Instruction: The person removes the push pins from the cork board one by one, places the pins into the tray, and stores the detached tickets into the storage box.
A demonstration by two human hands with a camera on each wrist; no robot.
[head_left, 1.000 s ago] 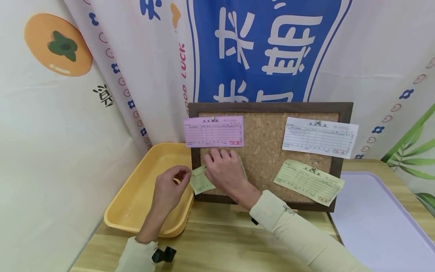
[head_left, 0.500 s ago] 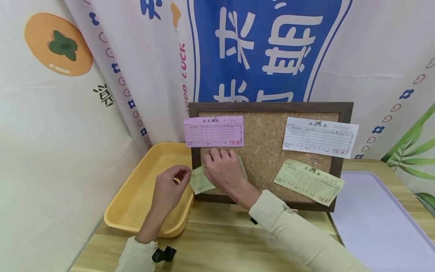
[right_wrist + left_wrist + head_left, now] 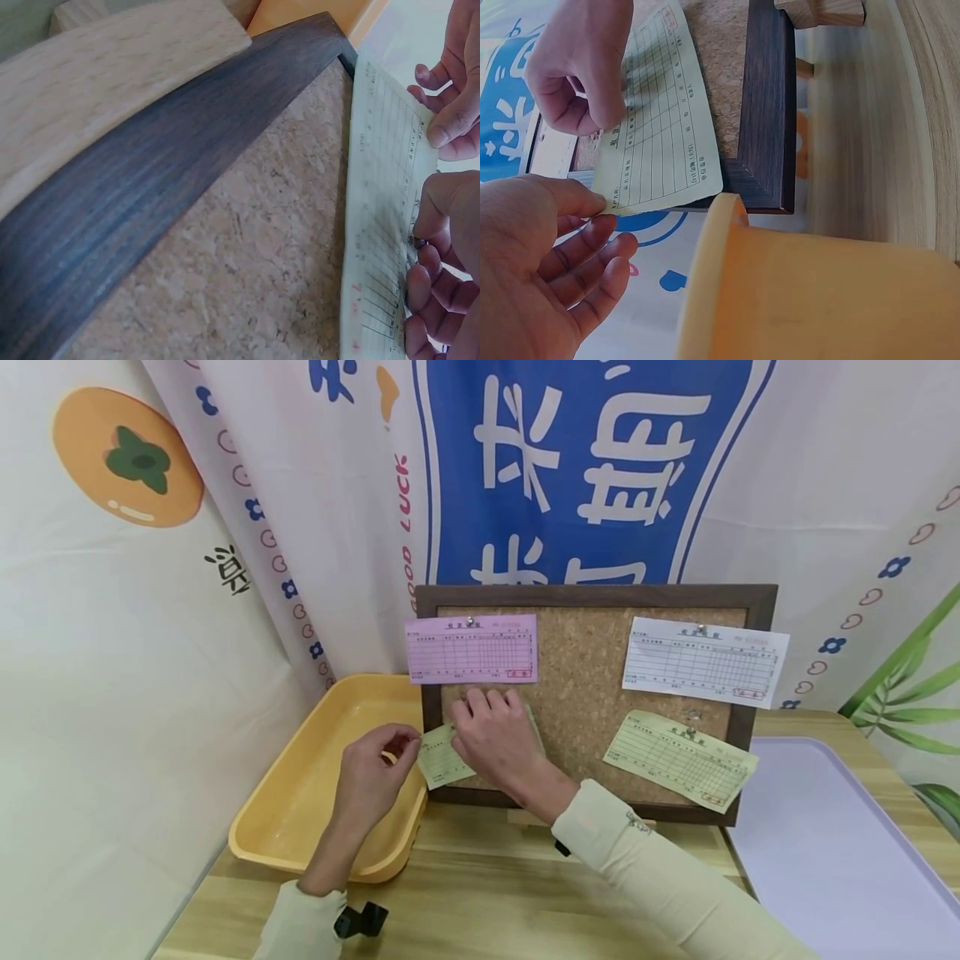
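Pinching the green receipt slip [image 3: 442, 757] by its left edge, the left hand [image 3: 372, 779] is steadying it while the right hand [image 3: 495, 737] is gripping its top against the cork board [image 3: 585, 693].

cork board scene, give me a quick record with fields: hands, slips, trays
left hand: left hand pinches the left corner of the green slip
right hand: right hand rests curled on that slip against the cork board
pinned slips: pink slip top left, white slip top right, second green slip lower right
trays: yellow tray left of the board, lilac tray right
surface: wooden table
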